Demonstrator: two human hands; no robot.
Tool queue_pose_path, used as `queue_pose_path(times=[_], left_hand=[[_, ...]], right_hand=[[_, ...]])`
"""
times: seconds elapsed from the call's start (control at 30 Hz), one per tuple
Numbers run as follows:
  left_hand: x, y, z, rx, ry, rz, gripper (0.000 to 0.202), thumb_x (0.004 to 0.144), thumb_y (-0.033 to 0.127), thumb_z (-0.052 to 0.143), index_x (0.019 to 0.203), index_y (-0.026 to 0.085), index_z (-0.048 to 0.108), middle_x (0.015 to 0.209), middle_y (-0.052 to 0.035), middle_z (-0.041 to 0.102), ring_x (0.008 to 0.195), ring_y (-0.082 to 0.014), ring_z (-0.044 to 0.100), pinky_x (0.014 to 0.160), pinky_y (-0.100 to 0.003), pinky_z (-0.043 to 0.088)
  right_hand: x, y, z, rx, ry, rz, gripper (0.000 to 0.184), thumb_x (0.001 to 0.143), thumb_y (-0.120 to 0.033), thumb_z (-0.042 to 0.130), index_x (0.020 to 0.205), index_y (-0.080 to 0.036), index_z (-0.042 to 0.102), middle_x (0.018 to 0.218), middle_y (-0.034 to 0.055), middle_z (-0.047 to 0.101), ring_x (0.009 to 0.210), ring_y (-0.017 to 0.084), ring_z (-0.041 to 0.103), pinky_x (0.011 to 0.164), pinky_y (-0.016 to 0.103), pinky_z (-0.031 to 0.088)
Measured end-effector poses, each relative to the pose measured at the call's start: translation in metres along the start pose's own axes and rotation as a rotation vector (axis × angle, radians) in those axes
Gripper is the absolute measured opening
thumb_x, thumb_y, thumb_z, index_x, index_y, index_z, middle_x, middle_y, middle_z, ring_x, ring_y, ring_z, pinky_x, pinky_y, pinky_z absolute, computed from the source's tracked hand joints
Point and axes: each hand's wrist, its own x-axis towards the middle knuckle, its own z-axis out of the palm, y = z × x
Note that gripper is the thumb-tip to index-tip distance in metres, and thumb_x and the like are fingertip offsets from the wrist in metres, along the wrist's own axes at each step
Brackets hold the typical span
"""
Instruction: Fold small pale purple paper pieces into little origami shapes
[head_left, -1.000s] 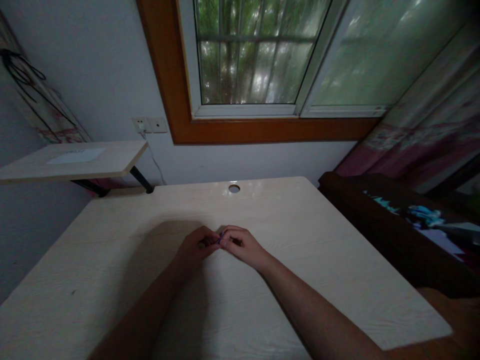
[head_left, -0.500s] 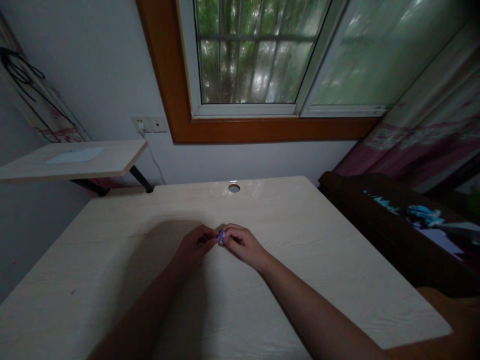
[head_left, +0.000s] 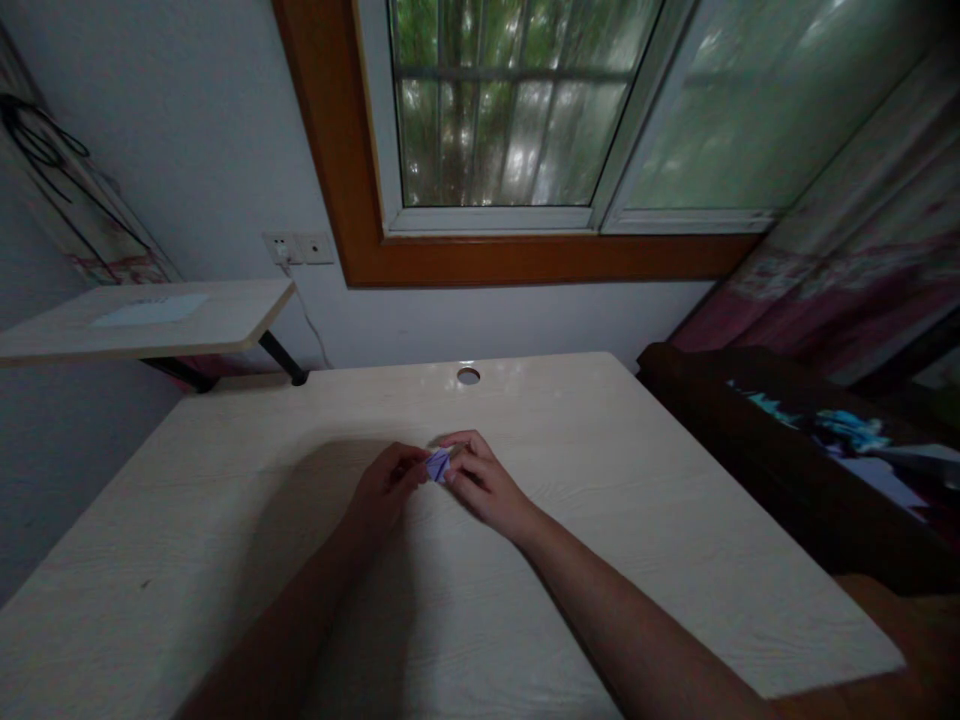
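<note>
A small folded piece of pale purple paper (head_left: 438,463) is pinched between both my hands just above the pale wooden desk (head_left: 637,540). My left hand (head_left: 386,487) grips its left side with curled fingers. My right hand (head_left: 480,478) holds its right side, fingers bent over the top. Most of the paper is hidden by my fingertips; only a pointed corner shows between them.
A round cable hole (head_left: 468,376) sits near the desk's far edge. A smaller side table (head_left: 150,318) stands at the left under a wall socket (head_left: 298,248). A dark wooden bed frame (head_left: 750,440) runs along the right. A window (head_left: 517,110) is ahead.
Both hands have lifted slightly and moved a little away from me. The purple paper shows more between my fingertips than before.
</note>
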Motion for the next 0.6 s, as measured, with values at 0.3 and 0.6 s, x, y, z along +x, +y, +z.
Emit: queue_pose_path(times=[0.3,0.6], left_hand=[[0.0017,0.0027,0.0007,-0.013,0.081,-0.013,0.017,0.088,0.030,0.057,0.100,0.019,0.062,0.091,-0.0032,0.063,0.078,-0.0149,0.059,0.070,-0.026,0.048],[0.0019,0.0006,-0.0004,-0.051,0.094,-0.030,0.019,0.089,0.031,0.055,0.100,0.018,0.062,0.082,-0.0022,0.064,0.073,-0.0146,0.059,0.068,-0.027,0.047]], right_hand=[[0.0005,-0.0010,-0.0009,-0.013,0.004,0.007,0.021,0.097,-0.035,0.049,0.089,-0.021,0.063,0.118,0.0097,0.047,0.113,0.022,0.049,0.101,0.041,0.041],[0.0006,-0.0010,-0.0033,0.059,-0.016,-0.025,0.027,0.097,-0.042,0.046,0.092,-0.021,0.063,0.112,0.0092,0.049,0.111,0.022,0.049,0.100,0.040,0.040]])
